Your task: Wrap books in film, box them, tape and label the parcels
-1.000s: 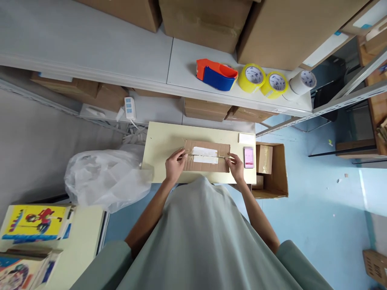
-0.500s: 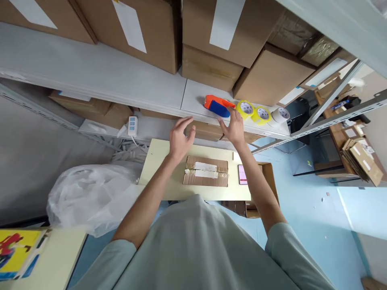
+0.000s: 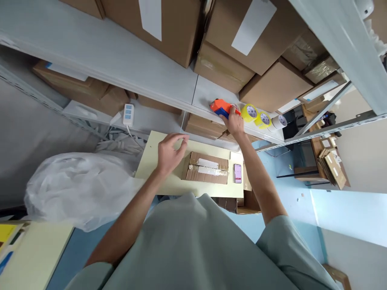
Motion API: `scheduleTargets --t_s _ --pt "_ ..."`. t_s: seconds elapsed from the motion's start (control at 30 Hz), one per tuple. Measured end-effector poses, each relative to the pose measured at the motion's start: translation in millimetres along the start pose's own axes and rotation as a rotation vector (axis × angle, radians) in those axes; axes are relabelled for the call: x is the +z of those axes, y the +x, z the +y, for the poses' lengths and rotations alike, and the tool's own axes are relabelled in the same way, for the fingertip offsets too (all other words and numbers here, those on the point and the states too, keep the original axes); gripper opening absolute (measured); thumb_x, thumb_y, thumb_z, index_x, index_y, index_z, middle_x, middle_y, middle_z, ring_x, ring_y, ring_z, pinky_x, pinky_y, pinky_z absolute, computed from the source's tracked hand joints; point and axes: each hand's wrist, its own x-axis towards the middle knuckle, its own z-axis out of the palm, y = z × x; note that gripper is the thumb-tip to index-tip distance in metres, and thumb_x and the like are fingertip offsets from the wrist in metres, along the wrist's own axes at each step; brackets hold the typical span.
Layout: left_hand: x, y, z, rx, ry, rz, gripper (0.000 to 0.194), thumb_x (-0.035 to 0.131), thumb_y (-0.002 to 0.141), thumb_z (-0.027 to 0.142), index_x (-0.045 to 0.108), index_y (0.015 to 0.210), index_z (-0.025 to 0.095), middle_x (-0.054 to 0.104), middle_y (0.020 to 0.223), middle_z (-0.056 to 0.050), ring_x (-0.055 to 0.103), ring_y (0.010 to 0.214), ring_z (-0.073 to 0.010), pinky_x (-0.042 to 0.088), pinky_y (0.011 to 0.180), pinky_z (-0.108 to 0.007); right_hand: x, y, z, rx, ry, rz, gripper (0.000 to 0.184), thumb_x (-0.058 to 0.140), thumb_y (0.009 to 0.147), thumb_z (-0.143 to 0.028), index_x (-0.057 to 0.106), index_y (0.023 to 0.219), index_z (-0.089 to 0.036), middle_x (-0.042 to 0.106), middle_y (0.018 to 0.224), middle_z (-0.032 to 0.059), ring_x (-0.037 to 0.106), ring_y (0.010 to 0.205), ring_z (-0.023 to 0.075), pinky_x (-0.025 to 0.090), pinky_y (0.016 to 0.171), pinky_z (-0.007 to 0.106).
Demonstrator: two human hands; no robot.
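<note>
My right hand point(image 3: 235, 122) is closed round an orange and blue tape dispenser point(image 3: 220, 106) at the front of the grey shelf point(image 3: 208, 92). My fingers cover its right end. Rolls of yellow tape point(image 3: 249, 113) stand just to the right of that hand, with a white roll point(image 3: 279, 121) beyond them. Over the left part of the cream table point(image 3: 151, 161), my left hand point(image 3: 169, 154) hovers with curved fingers, thumb and forefinger slightly apart, holding nothing. Below and between my hands lies a flat cardboard box point(image 3: 208, 167) with white labels and clear tape across it.
Large cardboard boxes point(image 3: 229, 68) line the shelf's back. A phone point(image 3: 237, 173) lies at the table's right side. A white power strip point(image 3: 128, 114) rests on the lower shelf. To the left bulges a translucent plastic bag point(image 3: 81, 189). A metal shelf post point(image 3: 320, 137) crosses at right.
My right hand has closed on the tape dispenser, which now sits more tilted. My left hand has drawn back, down and left. The camera view has turned a little.
</note>
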Motion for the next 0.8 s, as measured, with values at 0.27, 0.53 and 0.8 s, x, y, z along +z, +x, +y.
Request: scheduleTargets --t_s 0.27,0.53,0.8 --pt "-40.5 -69 -29 -0.275 -0.169 -0.156 0.034 0.05 0.11 0.029 0.083 0.116 0.023 0.087 0.117 -0.007 0.082 0.112 -0.0226 0.065 0.102 -0.036 29 -146 -16 -0.274 0.137 0.005 0.067 0.035 0.115 -0.076 0.046 0.143 -0.016 0.077 0.117 0.0246 0.08 0.102 0.0423 0.064 0.082 0.05" --pt "-40.9 -60 -17 -0.206 -0.253 -0.188 0.034 0.066 0.108 0.035 0.072 0.139 0.024 0.078 0.138 -0.009 0.077 0.123 -0.0232 0.065 0.105 -0.038 27 -212 -21 -0.452 0.164 0.034 0.05 0.048 0.116 -0.067 0.044 0.138 -0.022 0.078 0.108 0.0176 0.081 0.095 0.0359 0.068 0.072 0.046" --pt "-35.4 -52 -32 -0.142 -0.227 -0.398 0.02 0.072 0.104 0.039 0.077 0.118 0.026 0.081 0.115 -0.007 0.071 0.106 -0.024 0.061 0.094 -0.039 3 -227 -29 -0.547 0.113 -0.095 0.048 0.046 0.117 -0.064 0.048 0.138 -0.021 0.08 0.108 0.0175 0.081 0.098 0.0361 0.069 0.077 0.05"
